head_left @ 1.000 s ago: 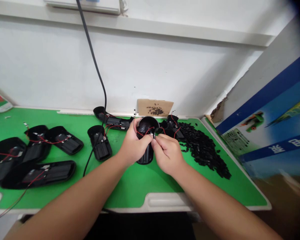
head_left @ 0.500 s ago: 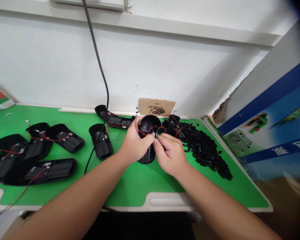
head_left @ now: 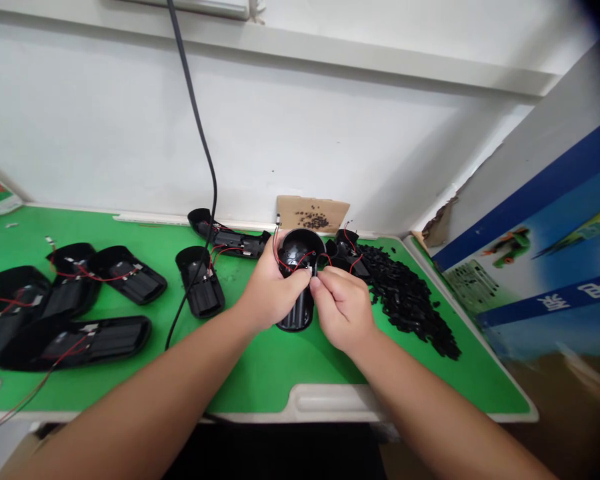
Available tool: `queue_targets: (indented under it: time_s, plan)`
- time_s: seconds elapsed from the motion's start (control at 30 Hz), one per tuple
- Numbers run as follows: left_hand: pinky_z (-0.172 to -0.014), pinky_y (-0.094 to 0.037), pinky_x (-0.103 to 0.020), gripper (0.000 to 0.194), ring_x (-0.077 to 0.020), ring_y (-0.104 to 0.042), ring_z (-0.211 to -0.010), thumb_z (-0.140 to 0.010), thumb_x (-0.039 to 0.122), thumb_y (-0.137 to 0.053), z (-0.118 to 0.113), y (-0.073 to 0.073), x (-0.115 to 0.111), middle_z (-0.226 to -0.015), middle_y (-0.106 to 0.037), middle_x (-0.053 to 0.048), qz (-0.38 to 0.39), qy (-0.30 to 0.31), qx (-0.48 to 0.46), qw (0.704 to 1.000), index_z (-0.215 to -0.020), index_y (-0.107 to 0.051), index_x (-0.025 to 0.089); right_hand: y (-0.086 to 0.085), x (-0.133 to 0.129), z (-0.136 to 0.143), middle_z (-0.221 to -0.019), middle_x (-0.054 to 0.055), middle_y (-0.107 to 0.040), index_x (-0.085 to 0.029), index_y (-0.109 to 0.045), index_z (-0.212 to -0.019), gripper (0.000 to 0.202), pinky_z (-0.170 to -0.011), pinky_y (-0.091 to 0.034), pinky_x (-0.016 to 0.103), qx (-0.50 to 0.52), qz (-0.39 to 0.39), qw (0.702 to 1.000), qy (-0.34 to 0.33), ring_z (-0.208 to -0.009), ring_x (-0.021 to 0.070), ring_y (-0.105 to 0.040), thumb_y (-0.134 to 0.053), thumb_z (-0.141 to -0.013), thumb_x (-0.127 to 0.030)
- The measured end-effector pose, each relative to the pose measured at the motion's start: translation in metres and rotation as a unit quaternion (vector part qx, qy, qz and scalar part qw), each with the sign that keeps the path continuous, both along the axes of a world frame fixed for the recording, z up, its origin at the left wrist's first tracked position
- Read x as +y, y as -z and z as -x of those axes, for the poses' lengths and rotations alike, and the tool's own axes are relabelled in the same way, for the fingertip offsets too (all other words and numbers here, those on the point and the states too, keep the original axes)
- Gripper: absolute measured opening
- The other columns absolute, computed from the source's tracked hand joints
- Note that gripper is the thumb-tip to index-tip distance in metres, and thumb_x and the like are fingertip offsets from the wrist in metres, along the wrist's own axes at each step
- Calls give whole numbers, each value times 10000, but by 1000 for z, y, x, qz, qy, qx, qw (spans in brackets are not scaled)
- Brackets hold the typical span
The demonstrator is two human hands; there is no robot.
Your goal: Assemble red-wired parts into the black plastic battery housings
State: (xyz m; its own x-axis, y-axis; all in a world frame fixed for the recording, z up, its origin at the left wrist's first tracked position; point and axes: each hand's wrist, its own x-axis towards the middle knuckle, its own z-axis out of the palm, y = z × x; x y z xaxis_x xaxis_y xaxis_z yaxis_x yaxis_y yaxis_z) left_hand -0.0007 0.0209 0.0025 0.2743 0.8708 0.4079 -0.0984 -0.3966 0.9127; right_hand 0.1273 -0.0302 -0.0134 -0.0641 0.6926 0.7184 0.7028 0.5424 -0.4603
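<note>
A black plastic housing (head_left: 298, 315), round and hollow at its far end, stands over the green table between my hands. My left hand (head_left: 270, 287) wraps its left side, with the thumb pressed on the middle of the shell. Red wires (head_left: 306, 256) run inside the hollow and loop out at the left. My right hand (head_left: 343, 303) pinches at the housing's right edge, near the left thumb; a small dark piece shows at its fingertips, too small to name.
Several similar black housings (head_left: 130, 275) with wires lie at the left and behind my hands. A pile of small black parts (head_left: 410, 303) spreads at the right. Screws lie on a cardboard piece (head_left: 286, 207) by the wall. A black cable (head_left: 193, 107) hangs down left of centre.
Both hands keep their hold on the housing, and the right fingertips have shifted only slightly. The whole view has moved a little, with the table items sitting slightly further left.
</note>
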Motion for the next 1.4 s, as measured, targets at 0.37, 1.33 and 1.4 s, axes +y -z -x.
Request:
queue_targets:
  time_s: [0.37, 1.33, 1.4]
  plan:
    - [-953, -435, -329, 418, -187, -580, -1020, -700, 57, -585, -2, -3, -7, -1076, -608, -46, -3, -1, 15, 1000, -1089, -497, 181, -4, -7, 1, -543, -13, -353, -205, -343, -571, 340, -485, -264, 276, -39, -24, 999, 26, -488, 114, -373, -448, -884, -123]
    - [-804, -421, -260, 328, -119, -519, -823, -707, 195, -691, 0, 1, -6, -883, -563, 20, 225, 26, -164, 960, -988, -523, 183, 1, 3, 5, -605, 6, -454, -142, -581, -685, 255, -538, -332, 261, 14, 17, 999, 33, -551, 115, -458, -483, -918, -179]
    - [-781, -423, -257, 349, -111, -511, -785, -683, 179, -701, 1, 1, -5, -857, -554, 26, 224, 13, -194, 955, -977, -512, 185, 1, 3, 8, -636, 10, -476, -123, -640, -802, 174, -547, -351, 259, 33, 11, 999, 32, -572, 121, -479, -512, -908, -180]
